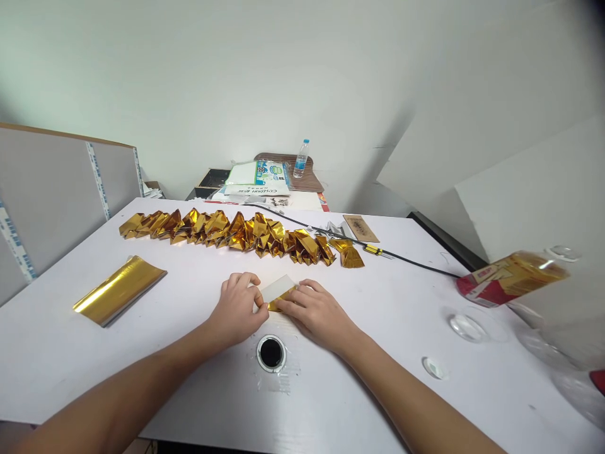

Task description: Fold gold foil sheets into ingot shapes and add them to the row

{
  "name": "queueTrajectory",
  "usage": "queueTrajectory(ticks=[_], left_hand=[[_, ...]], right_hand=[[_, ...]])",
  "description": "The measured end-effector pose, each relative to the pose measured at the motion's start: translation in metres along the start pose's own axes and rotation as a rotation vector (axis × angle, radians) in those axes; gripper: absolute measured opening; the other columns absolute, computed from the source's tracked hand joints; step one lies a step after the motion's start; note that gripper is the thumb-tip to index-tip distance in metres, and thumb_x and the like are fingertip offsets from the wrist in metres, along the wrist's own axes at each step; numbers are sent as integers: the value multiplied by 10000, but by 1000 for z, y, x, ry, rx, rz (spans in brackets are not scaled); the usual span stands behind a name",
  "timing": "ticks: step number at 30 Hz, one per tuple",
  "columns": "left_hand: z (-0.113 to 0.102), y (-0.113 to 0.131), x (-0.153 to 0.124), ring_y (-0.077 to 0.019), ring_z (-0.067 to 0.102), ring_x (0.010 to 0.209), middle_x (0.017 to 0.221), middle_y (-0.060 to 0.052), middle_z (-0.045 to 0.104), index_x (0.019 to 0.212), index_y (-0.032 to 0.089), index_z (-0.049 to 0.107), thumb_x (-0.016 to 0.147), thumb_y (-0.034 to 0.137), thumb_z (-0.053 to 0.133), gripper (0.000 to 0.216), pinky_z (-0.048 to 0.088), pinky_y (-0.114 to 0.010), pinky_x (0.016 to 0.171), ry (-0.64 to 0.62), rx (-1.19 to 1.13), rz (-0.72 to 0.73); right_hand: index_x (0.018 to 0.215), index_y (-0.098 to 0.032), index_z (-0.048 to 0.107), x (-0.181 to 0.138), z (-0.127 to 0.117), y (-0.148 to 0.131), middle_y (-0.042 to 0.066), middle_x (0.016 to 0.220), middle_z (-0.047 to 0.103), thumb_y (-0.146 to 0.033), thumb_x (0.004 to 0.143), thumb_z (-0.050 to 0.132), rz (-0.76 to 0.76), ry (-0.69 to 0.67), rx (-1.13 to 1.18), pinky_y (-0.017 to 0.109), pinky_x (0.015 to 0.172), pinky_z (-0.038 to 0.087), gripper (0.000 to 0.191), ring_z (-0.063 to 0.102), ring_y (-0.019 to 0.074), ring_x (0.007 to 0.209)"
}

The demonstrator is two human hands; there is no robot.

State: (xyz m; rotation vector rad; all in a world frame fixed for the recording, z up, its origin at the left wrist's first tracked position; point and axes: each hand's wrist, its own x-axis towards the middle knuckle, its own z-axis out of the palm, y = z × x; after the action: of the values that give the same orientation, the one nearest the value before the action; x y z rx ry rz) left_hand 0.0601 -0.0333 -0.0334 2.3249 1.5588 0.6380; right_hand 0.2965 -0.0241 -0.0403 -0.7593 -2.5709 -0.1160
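A small sheet of gold foil paper (278, 291), partly folded with its white back up, lies on the table between my hands. The thumb and forefinger of my left hand (241, 306) pinch its near left edge. My right hand (314, 309) has its fingers pressed on the gold part at the right, with the fingertips partly hiding it. Beyond my hands stretches a long row of folded gold paper pieces (215, 228), with one more folded gold paper piece (351, 256) at its right end. A stack of gold foil sheets (120, 290) lies to the left.
Just in front of my hands is a round black hole with a metal rim (271, 354). A black cable (406, 258) runs across the back. At the right stand a large bottle (513, 277), a clear ring-shaped object (467, 328) and a small white disc (433, 367).
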Motion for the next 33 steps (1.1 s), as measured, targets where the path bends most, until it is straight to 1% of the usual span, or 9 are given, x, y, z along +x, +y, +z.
queueTrajectory(ticks=[3,12,14,15,18,20,24,28,33], left_hand=[[2,0,0,-340,526,1169,1213,-92,641,705,194,671,852,169,705,153,470,-556,969,29,8,7],[-1,1,1,-342,545,1184,1222,-88,650,713,195,644,844,165,690,142,466,-565,979,25,6,-4],[-7,0,-1,-308,583,1143,1190,-83,663,811,201,651,854,140,655,75,489,-518,967,30,9,88],[-10,-1,-2,-284,605,1118,1168,-76,675,880,206,661,860,120,632,93,502,-485,961,17,6,167],[-20,-6,-6,-229,661,1057,1113,-55,719,1044,216,694,878,57,560,266,529,-397,944,-60,-1,434],[-24,-8,-8,-221,680,1033,1079,-54,740,1071,216,712,885,40,530,314,544,-373,932,-90,18,527],[-25,-10,-8,-226,686,966,983,-60,737,1076,204,721,901,51,513,312,572,-370,888,-114,72,558],[-24,-9,-7,-231,681,987,1006,-72,734,1130,199,723,936,71,511,314,582,-372,905,-109,92,586],[-23,-10,-7,-232,679,987,1004,-72,734,1129,194,725,934,70,521,308,589,-368,905,-109,110,581]], right_hand=[[1334,-291,696,0,-1,1,48,950,751,-153,1085,510,-30,-9,-9,421,988,458,341,636,205,886],[1280,-267,732,0,0,0,61,935,730,-175,1074,545,-49,-9,-58,421,952,471,294,599,214,874],[1280,-277,733,1,-1,-1,62,947,731,-168,1068,556,-34,-18,-49,421,953,468,297,603,215,882],[1284,-287,730,1,-1,-1,61,955,732,-162,1063,564,-26,-22,-41,419,954,466,304,607,216,891],[1303,-300,719,1,-3,-2,60,970,734,-156,1056,577,-15,-32,-21,409,951,462,319,618,216,918],[1305,-290,716,1,-3,-3,63,963,731,-164,1061,572,-13,-40,-21,402,935,461,310,619,217,917],[1307,-258,710,2,-4,-3,71,967,721,-171,1071,550,-17,-56,-45,403,922,455,299,604,221,908],[1307,-253,707,2,-4,-3,70,965,716,-170,1085,513,-18,-73,-70,404,920,447,306,602,221,908],[1289,-239,712,4,-5,-4,72,951,716,-185,1092,508,-30,-80,-106,404,901,448,289,595,226,895]])
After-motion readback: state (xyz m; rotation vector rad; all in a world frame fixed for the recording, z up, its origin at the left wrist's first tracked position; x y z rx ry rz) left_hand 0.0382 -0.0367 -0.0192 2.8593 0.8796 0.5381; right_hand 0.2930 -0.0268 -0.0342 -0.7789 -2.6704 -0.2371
